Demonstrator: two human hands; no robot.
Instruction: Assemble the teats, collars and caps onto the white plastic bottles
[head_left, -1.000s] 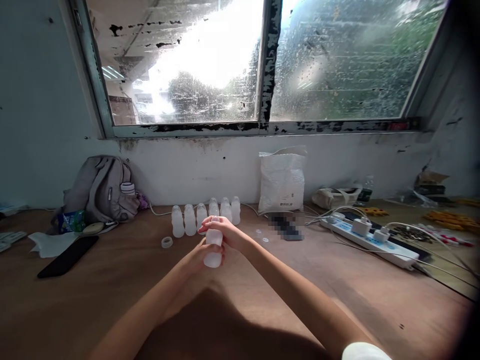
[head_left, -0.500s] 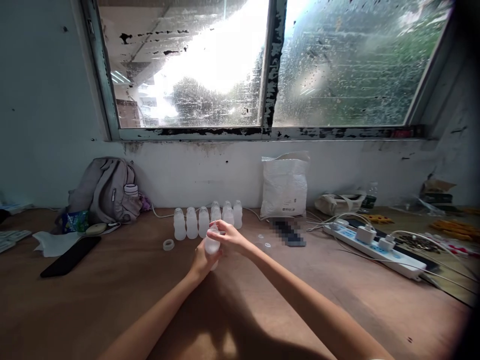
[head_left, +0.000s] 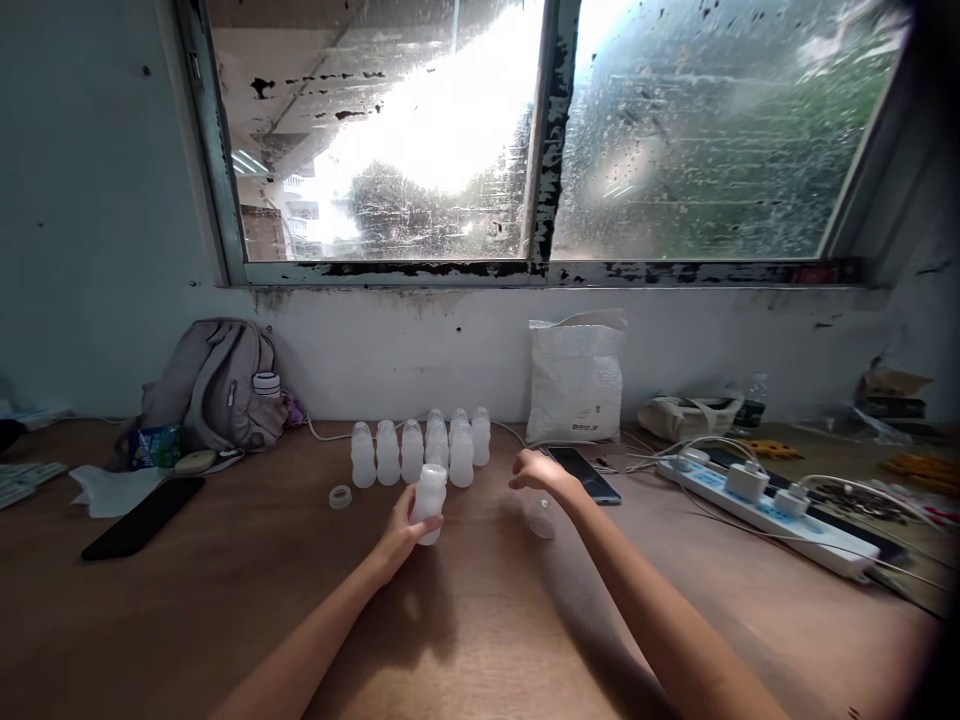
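My left hand [head_left: 406, 535] is wrapped round a frosted white bottle [head_left: 430, 500], upright, with no cap on its top. To the right, my right hand [head_left: 536, 470] hovers over the table with its fingers bent together; what they hold, if anything, is hidden. A clear dome-shaped cap [head_left: 541, 518] lies just below that hand. Behind the held bottle stand several similar frosted bottles [head_left: 388, 455] with clear caps, grouped near the wall. A white ring [head_left: 340, 497] lies on the table left of the held bottle.
A black phone [head_left: 142, 518], a tissue and a grey backpack [head_left: 214, 390] are on the left. At the back stands a white plastic bag [head_left: 576, 380], with another phone [head_left: 589, 474] before it. A power strip [head_left: 772, 515] with cables lies on the right.
My right hand has left the bottle and moved right, near the phone. The clear cap now lies on the table. The bottle in my left hand shows its uncapped top.
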